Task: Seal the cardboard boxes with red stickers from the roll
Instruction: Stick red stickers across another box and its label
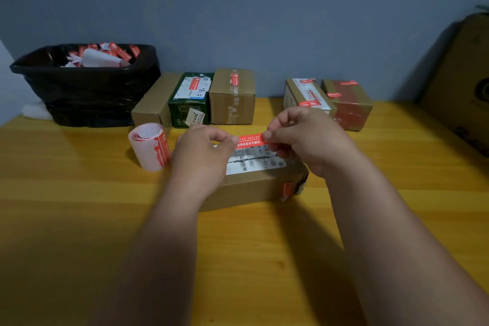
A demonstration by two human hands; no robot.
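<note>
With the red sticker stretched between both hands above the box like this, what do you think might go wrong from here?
1. The red sticker is pinched at both ends by the left hand and right hand; it might land crooked or creased on the box.
2. It hangs over the white shipping label, so it may cover the barcodes.
3. The sticker roll stands by the left wrist and could get knocked over.

Both hands' fingers (227, 140) pinched, outstretched
</note>
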